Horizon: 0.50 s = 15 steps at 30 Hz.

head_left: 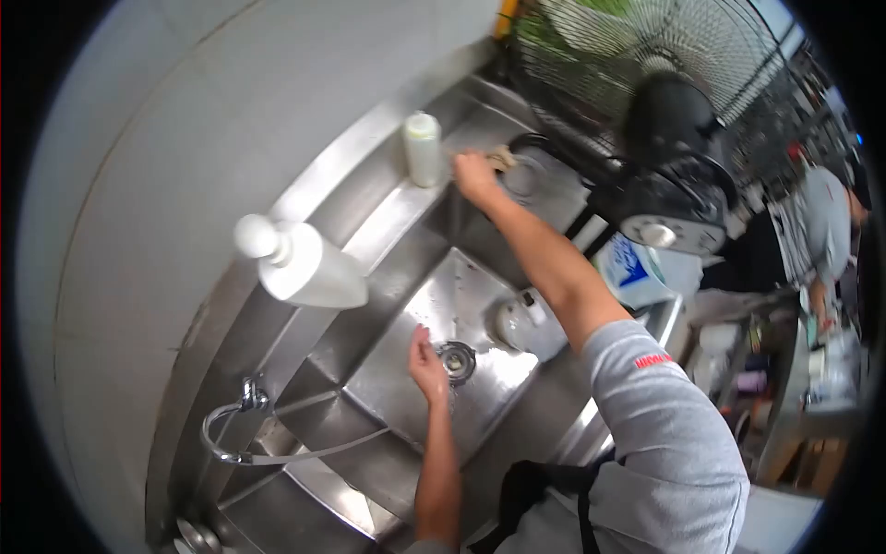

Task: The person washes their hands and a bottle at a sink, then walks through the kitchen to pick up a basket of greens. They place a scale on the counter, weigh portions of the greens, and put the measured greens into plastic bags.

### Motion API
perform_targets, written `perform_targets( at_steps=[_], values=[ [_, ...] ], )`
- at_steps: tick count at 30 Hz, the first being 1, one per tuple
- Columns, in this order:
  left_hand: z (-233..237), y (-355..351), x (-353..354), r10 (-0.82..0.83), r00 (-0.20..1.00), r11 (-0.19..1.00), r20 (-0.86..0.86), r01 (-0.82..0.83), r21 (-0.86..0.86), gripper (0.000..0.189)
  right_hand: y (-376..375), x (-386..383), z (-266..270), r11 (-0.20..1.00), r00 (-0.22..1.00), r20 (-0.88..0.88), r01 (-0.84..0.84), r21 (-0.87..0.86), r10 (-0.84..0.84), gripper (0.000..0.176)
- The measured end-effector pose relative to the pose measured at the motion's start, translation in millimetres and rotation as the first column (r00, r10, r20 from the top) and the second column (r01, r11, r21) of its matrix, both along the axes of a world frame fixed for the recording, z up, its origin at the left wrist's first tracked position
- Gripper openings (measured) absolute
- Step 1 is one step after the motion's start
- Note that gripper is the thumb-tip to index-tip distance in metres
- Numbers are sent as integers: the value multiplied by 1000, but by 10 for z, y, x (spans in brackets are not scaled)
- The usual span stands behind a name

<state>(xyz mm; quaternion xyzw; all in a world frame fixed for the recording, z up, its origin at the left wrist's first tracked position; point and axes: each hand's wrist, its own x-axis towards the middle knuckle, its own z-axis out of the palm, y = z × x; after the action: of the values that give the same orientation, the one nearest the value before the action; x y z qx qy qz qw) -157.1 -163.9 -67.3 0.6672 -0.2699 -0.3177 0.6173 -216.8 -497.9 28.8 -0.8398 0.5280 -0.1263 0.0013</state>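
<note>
My left hand (427, 369) is over the sink basin (406, 360), close to the drain (456, 363), its fingers loosely extended with nothing in them. A metal pot or kettle with a rounded body (523, 323) stands in the same basin, right of the drain. My right hand (475, 177) reaches to the far ledge, fingers curled in beside a small beige piece (501, 159); I cannot tell what is in its grip. Next to that hand lies a clear round container (522, 177). A squeeze bottle (424, 150) stands just left of the hand.
A white pump bottle (309, 263) stands on the left ledge, above a curved tap (226, 434) with a pale line running from its spout toward the basin. A large black fan (669, 129) and a white-and-blue jug (635, 270) are at right. Another person (817, 222) works beyond.
</note>
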Motion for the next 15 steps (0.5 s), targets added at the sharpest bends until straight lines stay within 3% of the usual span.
perform_targets(
  at_steps=[1,3,4,6,7,9,11,13,15],
  values=[
    [81,-6,9,23,999,1000,-33,-22,15,27,82,-11,6,982,991,132,30,-189,-5,10],
    [145,26,-7,2,998,1000,-66,-1,16,29,427,-79,396,947,907,421,112,-299,26,9],
    [224,63,-14,2,991,999,-136,4,41,30,624,-126,548,949,907,421,111,-296,25,9],
    [327,145,20,4,969,997,-247,15,77,33,1036,-181,765,985,824,566,113,-131,-20,9],
    [380,185,39,28,971,995,-239,-4,98,33,1271,-162,801,989,820,573,96,-109,-16,9],
    [491,351,207,-30,942,998,-333,9,-65,36,1830,-72,765,965,807,577,-233,118,125,8],
    [542,555,410,28,922,998,-387,-51,-48,38,2452,123,563,889,720,606,-456,48,337,5],
    [687,748,569,84,885,992,-458,-118,-46,42,3072,486,201,824,623,693,-562,75,362,5],
    [1004,1032,777,108,610,985,-785,-172,2,50,3726,807,94,757,531,811,-627,181,246,18]
  ],
)
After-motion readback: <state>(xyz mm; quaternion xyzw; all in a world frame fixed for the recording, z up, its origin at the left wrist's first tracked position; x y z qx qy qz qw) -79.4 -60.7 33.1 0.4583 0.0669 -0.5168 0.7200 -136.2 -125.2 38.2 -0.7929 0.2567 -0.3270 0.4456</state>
